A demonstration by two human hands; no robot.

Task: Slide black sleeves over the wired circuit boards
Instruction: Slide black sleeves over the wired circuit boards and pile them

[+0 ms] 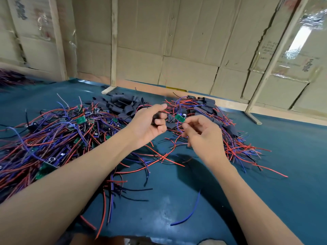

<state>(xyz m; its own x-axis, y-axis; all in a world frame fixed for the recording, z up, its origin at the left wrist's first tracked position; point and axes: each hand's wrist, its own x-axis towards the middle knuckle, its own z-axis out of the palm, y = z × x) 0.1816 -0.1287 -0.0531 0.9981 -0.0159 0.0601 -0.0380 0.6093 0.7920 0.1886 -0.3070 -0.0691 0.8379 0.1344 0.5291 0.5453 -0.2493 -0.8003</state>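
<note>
Head view: right hand [201,135] pinches circuit board [180,118] tilted, pointing left.

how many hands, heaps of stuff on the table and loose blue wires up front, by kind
hands: 2, left hand, right hand
heaps: 3, bare boards, black sleeves, sleeved boards
loose blue wire: 1
total: 6

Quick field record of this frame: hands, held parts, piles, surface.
left hand: grips a black sleeve
right hand: pinches wires just below a green circuit board
board vs sleeve: apart, not yet inserted
bare boards pile: left side, tangled red and blue wires
empty sleeves pile: behind the hands
sleeved boards pile: right side
surface: blue mat
</note>
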